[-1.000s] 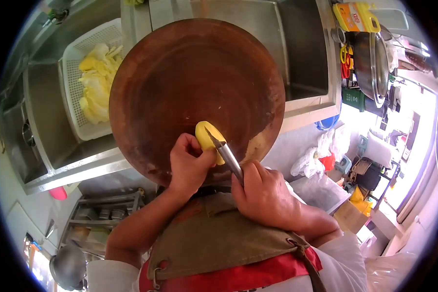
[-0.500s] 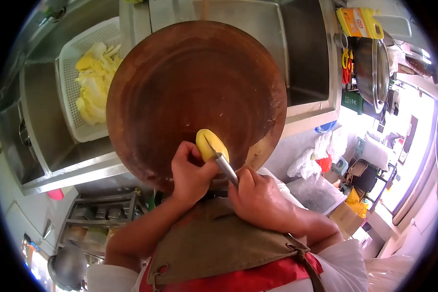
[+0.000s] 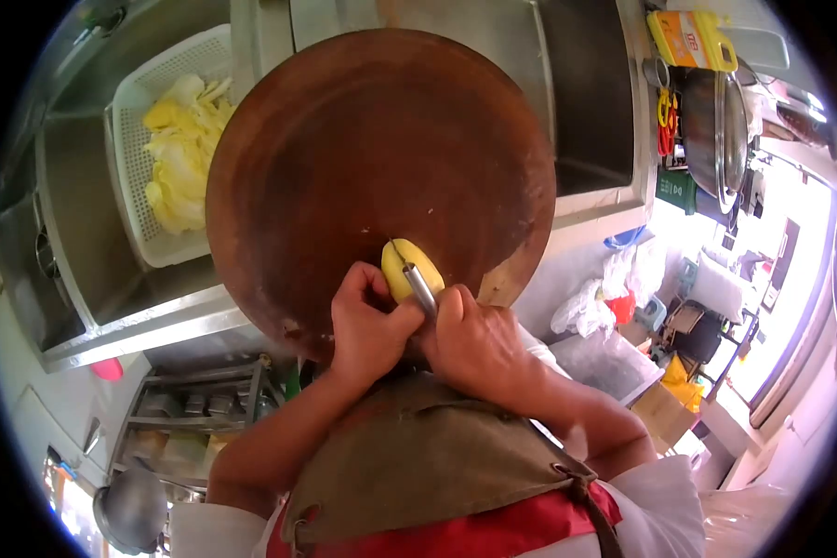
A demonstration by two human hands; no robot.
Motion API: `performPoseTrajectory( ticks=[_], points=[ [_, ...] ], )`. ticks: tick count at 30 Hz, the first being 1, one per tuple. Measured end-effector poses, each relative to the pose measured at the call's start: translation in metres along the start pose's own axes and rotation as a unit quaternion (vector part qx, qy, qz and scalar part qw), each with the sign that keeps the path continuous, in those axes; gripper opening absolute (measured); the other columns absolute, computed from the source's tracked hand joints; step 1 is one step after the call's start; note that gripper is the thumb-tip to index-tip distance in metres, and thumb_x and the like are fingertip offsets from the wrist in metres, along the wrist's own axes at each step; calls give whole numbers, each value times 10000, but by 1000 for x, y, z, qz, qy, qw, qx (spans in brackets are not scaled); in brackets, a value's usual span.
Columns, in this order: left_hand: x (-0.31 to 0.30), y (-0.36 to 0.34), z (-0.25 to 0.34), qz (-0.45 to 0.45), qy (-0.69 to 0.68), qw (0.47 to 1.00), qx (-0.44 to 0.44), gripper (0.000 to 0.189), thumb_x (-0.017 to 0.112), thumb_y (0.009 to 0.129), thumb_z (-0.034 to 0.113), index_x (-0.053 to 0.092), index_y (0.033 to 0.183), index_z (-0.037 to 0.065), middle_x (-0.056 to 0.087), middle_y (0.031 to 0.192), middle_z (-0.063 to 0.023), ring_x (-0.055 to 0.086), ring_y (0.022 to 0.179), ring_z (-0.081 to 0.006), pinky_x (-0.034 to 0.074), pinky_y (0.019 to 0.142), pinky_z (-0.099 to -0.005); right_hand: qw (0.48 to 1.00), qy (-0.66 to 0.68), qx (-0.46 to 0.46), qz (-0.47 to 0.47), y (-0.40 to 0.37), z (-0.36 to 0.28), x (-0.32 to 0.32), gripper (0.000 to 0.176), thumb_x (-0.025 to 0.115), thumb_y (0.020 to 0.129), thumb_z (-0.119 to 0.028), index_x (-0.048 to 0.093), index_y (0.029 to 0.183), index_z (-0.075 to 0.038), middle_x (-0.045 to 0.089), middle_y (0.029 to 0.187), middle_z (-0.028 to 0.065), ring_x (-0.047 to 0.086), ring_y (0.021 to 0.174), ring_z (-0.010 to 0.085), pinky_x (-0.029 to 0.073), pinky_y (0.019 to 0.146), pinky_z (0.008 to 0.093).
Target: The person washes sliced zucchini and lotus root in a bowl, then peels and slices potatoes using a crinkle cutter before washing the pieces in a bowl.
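A peeled yellow potato (image 3: 426,267) rests near the close edge of a big round wooden chopping board (image 3: 381,139). Fingers curled, my left hand (image 3: 367,321) grips the potato from its left side. My right hand (image 3: 482,344) is wrapped round the metal handle of a knife (image 3: 419,286). Its thin dark blade is seen edge-on, running along the top of the potato towards the far end. Both hands are close together, with the thumbs near the handle. The potato's lower end is hidden behind my fingers.
Left of the board, a white perforated basket (image 3: 126,177) holds pale yellow pieces inside a steel sink (image 3: 74,177). Another steel basin (image 3: 591,102) lies behind the board to the right. A yellow jug (image 3: 688,40) and large metal pots (image 3: 713,130) stand farther right.
My right hand has shifted up and slightly forward, bringing the knife farther along the potato. The potato has tipped a little and moved slightly right; my left hand keeps its grip.
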State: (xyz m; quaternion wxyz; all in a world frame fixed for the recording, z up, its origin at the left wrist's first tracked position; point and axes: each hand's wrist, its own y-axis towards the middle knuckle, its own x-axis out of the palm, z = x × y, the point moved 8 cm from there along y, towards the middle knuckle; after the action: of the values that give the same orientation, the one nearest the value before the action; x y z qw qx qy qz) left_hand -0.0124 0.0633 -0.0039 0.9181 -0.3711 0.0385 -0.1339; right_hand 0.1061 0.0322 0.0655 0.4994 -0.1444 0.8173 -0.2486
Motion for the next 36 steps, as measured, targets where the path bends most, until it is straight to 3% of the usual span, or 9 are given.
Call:
performPoseTrajectory(
  ticks=[2,5,7,10,13,20,27,30,36],
  points=[
    [-1,3,2,-5,5,1000,6,310,724,688,67,423,762,69,520,703,9,469,643,-50,415,544,-222,999,3,-16,33,1,-3,-1,176,552,836,-151,479,928,-19,572,794,177,621,573,346,473,430,469],
    [-7,3,3,-11,31,999,28,334,748,683,86,449,826,56,539,755,-5,484,667,-62,430,569,-225,951,-229,-165,130,-7,-4,-21,152,587,785,-150,524,875,-45,558,782,137,599,560,267,451,412,429],
    [-13,-3,5,6,49,998,26,374,772,672,112,502,919,35,562,834,-32,506,720,-82,451,609,-237,988,-18,-78,134,-10,38,-34,130,585,830,-148,518,872,-44,595,777,179,580,585,331,440,487,434],
    [-10,-10,29,50,118,981,148,573,799,646,170,523,1121,7,583,984,-104,558,859,-184,491,719,-312,947,298,50,114,-18,72,-53,237,549,937,-226,463,900,-8,568,697,249,550,713,479,423,579,494],
    [22,-13,63,41,334,875,348,696,802,619,212,515,1215,-2,567,1103,-163,542,992,-301,475,837,-396,959,239,76,134,-34,70,-62,205,570,916,-194,471,896,-16,582,717,254,565,705,481,436,580,503],
    [-10,-13,45,108,357,904,208,639,787,642,215,529,1188,5,565,1093,-189,548,1005,-338,458,888,-400,958,203,-69,191,-53,42,-55,178,580,895,-127,467,849,3,570,669,242,573,614,449,435,525,481],
    [-59,-34,49,160,353,889,243,490,755,745,173,555,1159,6,540,1130,-185,563,977,-346,483,849,-407,979,112,-101,137,-12,5,-29,192,546,872,-170,485,845,10,607,752,218,608,614,398,499,536,477],
    [-50,-59,48,121,483,754,427,400,727,740,114,589,1104,21,553,1114,-166,556,1001,-339,490,858,-414,979,80,-105,157,-6,-1,-27,188,553,863,-174,493,838,2,609,741,195,619,606,374,511,536,458],
    [-19,-61,47,-33,523,667,530,376,686,687,86,627,1054,26,563,1125,-130,537,1080,-308,497,905,-403,992,9,-64,108,-5,-10,-14,221,585,872,-172,494,807,18,611,723,202,607,609,394,496,540,460]
  ],
)
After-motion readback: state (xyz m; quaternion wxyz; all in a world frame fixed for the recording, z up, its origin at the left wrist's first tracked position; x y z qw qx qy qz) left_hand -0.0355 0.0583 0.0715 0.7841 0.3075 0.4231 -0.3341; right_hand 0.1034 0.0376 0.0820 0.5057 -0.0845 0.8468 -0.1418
